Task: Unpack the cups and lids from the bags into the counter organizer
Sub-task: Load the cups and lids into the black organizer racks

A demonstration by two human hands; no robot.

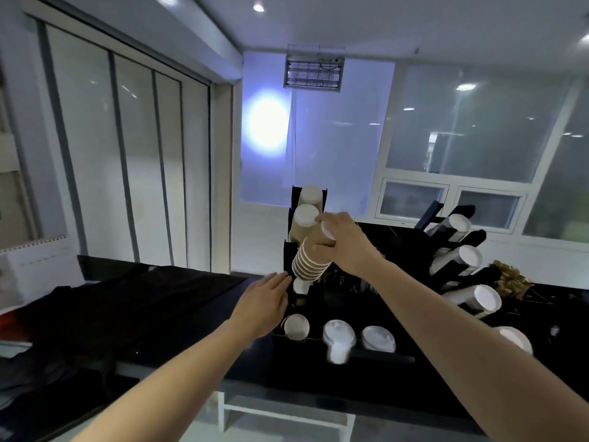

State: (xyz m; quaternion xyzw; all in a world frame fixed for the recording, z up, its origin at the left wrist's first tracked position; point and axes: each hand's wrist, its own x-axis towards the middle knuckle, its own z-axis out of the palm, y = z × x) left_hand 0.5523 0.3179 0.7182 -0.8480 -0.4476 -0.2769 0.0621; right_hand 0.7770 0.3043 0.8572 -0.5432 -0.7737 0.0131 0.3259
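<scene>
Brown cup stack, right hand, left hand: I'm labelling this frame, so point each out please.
brown cup stack point(310, 261): head view, ribbed side of the stack.
right hand point(345, 240): head view, back of the hand.
left hand point(266, 298): head view, back of the hand.

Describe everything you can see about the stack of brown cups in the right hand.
The cup stack is a nested column of brown, ribbed paper-looking cups with pale rims showing as rings. It is tilted, bases up and to the right, open ends down and to the left toward a slot of the black organizer. The right hand grips its upper end. The left hand, fingers straight, is beside its lower end; contact is unclear.
</scene>
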